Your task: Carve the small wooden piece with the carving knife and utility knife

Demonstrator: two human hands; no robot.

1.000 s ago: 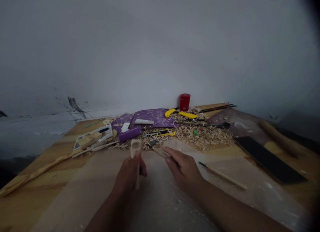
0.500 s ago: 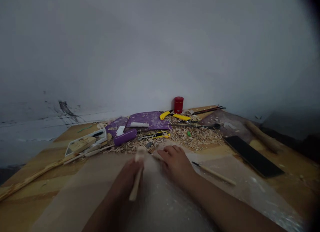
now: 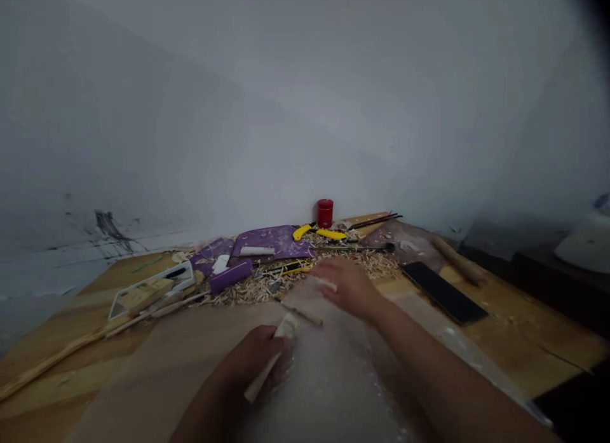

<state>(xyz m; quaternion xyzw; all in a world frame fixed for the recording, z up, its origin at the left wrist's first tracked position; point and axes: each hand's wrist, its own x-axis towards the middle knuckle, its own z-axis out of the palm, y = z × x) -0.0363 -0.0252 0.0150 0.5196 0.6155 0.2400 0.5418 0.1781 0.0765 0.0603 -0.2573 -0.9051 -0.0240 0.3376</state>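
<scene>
My left hand (image 3: 264, 357) is closed around a pale carved wooden piece (image 3: 257, 382), which has a wider head and a narrow stem sticking out below the fist. My right hand (image 3: 345, 287) is further forward, fingers curled on a whitish fold of the clear plastic sheet (image 3: 333, 379). Between the hands lies a thin wooden-handled carving tool (image 3: 305, 314), its dark tip toward the shavings. The right forearm covers part of the sheet.
Wood shavings (image 3: 248, 292) lie along the back with a purple sheet (image 3: 271, 241), a yellow-handled cutter (image 3: 328, 234) and a red canister (image 3: 325, 213). A white tray (image 3: 114, 308) with a wood block is left. A dark flat block (image 3: 443, 293) and a wooden stick (image 3: 460, 262) lie right.
My right hand has come off the carving tool between the hands and taken up a fold of plastic. The other thin tool at right is no longer visible. The view has shifted slightly.
</scene>
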